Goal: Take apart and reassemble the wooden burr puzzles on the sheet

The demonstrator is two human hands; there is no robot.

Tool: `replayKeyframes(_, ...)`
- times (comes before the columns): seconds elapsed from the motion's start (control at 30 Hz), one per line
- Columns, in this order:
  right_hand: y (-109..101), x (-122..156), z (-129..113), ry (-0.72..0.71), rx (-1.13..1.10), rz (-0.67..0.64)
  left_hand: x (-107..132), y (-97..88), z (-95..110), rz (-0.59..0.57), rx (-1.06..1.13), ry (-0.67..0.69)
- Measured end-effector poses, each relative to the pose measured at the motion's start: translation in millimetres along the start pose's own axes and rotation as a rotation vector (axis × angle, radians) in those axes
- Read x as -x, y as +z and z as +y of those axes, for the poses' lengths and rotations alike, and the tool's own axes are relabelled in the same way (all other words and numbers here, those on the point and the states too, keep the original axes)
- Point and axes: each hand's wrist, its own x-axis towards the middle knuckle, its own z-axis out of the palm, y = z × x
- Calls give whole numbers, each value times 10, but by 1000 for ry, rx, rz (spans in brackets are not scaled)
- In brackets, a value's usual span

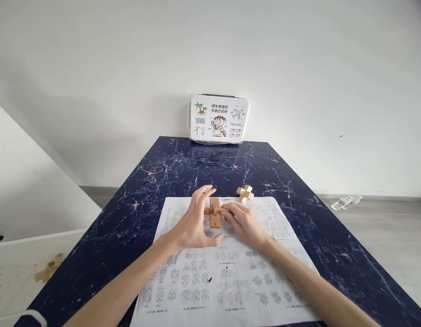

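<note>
A cross-shaped wooden puzzle (215, 221) is in front of me, above a printed paper sheet (203, 313). It has a flat upright bar, with a narrower piece crossing it. My right hand (243, 222) pinches the right end of the crosspiece between thumb and fingers. Around the puzzle's left side curves my left hand (197, 222), its thumb and fingers spread wide apart. The crosspiece's left end reaches toward that palm; whether they touch I cannot tell. A smaller wooden burr puzzle (245, 194) lies at the sheet's far edge, beyond my right hand.
A white case with cartoon prints (219, 120) stands against the wall at the far end of the dark blue marbled table (210, 168). On the floor to the right lies a clear plastic bottle (347, 202). Wooden pieces (49, 268) rest on a white surface at lower left.
</note>
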Motion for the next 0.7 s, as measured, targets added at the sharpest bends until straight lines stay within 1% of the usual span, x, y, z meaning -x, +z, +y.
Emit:
replayKeyframes(0.17, -14, 6, -21, 0, -76, -44, -2, -35, -31, -94, 239, -142)
replayKeyframes(0.23, -20, 8, -23, 10, -88, -50, -11, -46, -40, -96, 282, -178)
replayKeyframes(0.47, -30, 10, 1, 61, -95, -53, -49, -62, -72, -9, 303, -225)
replayKeyframes(0.6, -19, 20, 15, 82, -93, -68, -78, -83, -66, -7, 276, -283)
replayKeyframes(0.7, -18, 14, 15, 97, -101, -78, -102, -108, -51, -9, 265, -296)
